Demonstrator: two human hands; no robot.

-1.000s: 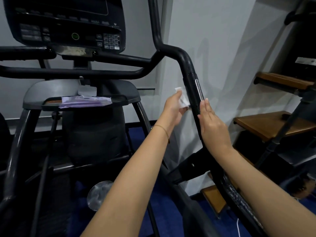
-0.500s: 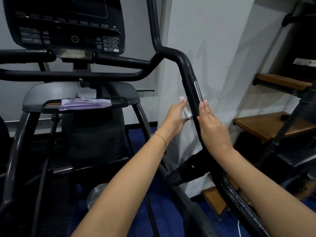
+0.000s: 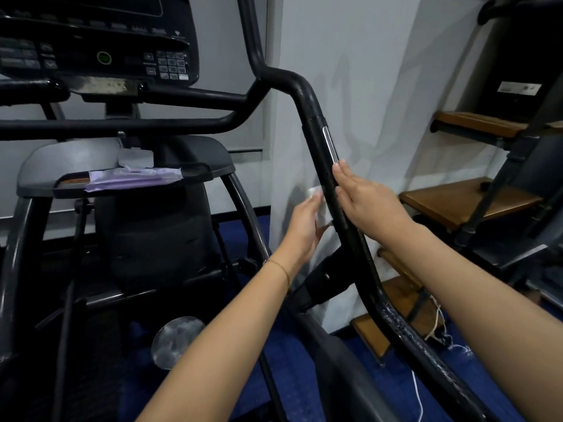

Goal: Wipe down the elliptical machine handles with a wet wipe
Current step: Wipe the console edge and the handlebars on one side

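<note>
Lettering on the console (image 3: 100,41) blurs beyond reading. Left hand (image 3: 304,226) grips the wet wipe (image 3: 320,205) against the handle (image 3: 316,129)'s left side; right hand (image 3: 365,196) lies flat, fingers straight, on its right side. White wall (image 3: 365,86) stands close behind.

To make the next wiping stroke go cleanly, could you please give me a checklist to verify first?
1. Grip: left hand holds the wipe: ok.
2. Contact: wipe pressed on the left side of the handle: ok.
3. Bracing: right hand flat on the handle's right side: ok.
4. Wipe moisture: cannot tell.
5. Whether the silver strip above the hands is wiped: cannot tell.
6. Spare wipes pack on the tray: ok.
</note>
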